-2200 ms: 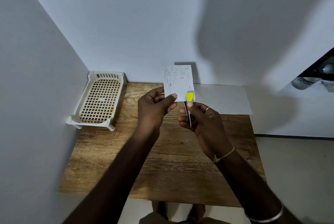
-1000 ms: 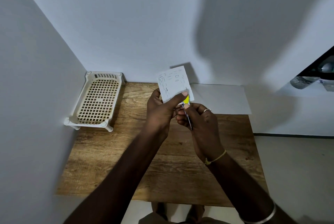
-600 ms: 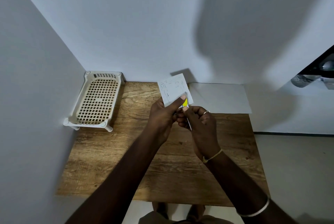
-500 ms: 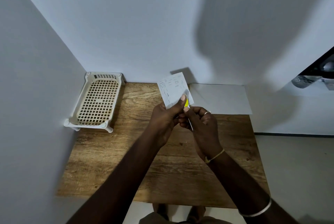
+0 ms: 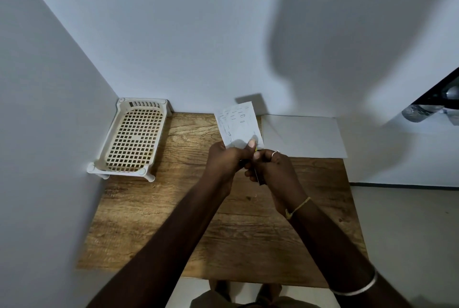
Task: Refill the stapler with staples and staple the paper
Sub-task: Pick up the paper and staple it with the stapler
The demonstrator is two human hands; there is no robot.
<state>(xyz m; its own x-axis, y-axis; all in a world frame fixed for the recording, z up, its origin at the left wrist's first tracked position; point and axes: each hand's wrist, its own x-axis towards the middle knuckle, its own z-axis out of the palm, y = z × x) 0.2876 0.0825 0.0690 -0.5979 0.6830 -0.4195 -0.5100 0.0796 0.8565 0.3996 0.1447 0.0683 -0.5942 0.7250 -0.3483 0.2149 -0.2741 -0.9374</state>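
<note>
Two hands meet above the table [image 5: 154, 230], near its far edge. Left hand [image 5: 224, 158] pinches the paper [image 5: 238, 123] upright; right hand [image 5: 270, 167] is closed on the stapler [image 5: 259, 178], mostly hidden. Refill appears done; whether a staple is in, I cannot tell.

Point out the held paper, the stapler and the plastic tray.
held paper [image 5: 238, 122]: head view, middle of the sheet above the left thumb.
stapler [image 5: 259, 178]: head view, dark rear end below the right hand's fingers.
plastic tray [image 5: 135, 138]: head view, centre of the lattice floor.
</note>
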